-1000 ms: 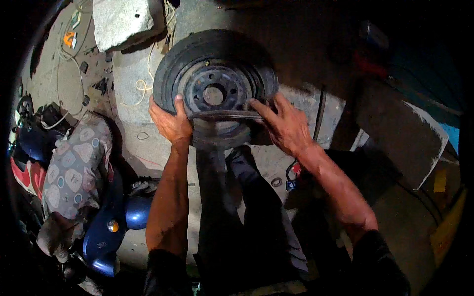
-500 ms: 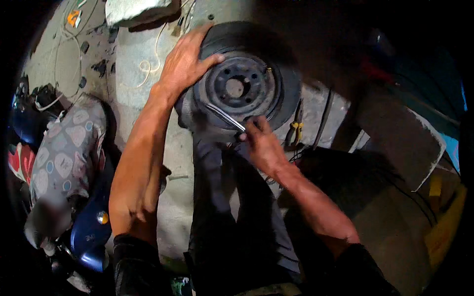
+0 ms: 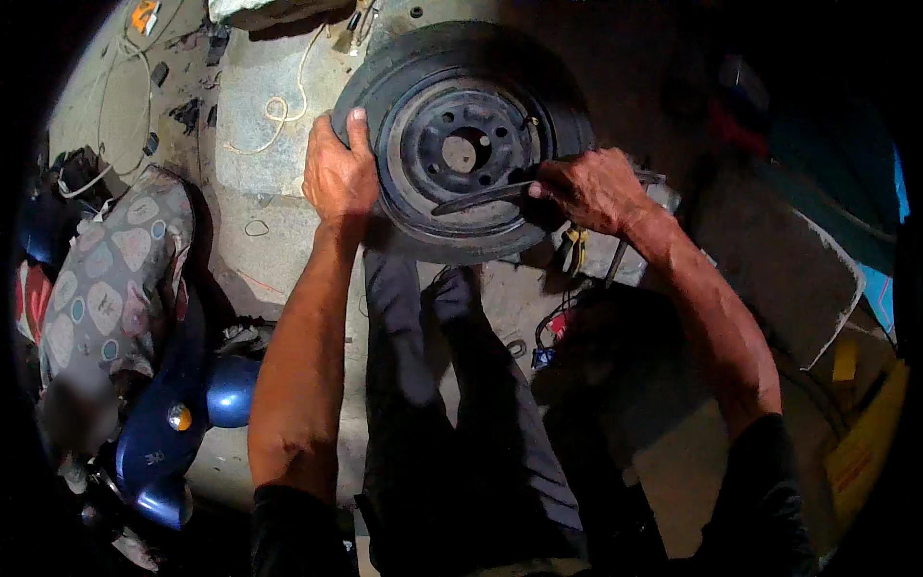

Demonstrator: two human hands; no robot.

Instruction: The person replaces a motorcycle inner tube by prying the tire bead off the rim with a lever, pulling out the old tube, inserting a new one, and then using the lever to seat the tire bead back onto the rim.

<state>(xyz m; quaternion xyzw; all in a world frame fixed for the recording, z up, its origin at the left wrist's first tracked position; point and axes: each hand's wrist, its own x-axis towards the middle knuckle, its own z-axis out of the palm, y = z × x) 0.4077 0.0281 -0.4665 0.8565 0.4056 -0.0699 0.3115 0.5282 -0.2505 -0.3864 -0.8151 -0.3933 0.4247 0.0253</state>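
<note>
In front of my feet lies a car wheel (image 3: pixel 423 183), its black tyre (image 3: pixel 370 82) around a dark steel rim with bolt holes and a centre hole. My left hand (image 3: pixel 341 171) grips the tyre's left edge, thumb on the sidewall and fingers wrapped down its outer side, partly hidden. Closed around a dark metal tyre lever (image 3: pixel 486 195), my right hand (image 3: pixel 591 190) is at the wheel's right edge. The lever crosses the near part of the rim, its flattened tip pointing left; whether it touches the rim I cannot tell.
Yellow-handled pliers (image 3: pixel 575 252) and another dark bar (image 3: pixel 617 262) lie right of the wheel. A blue motor scooter (image 3: pixel 144 433) with a patterned seat cover (image 3: pixel 115 274) stands at left. Beyond are a pale stone block (image 3: pixel 274 12) and a cord (image 3: pixel 279 111).
My left hand has slid from the tyre's upper left to its left side. My right hand has moved right and farther away, and the lever now lies nearly level across the rim.
</note>
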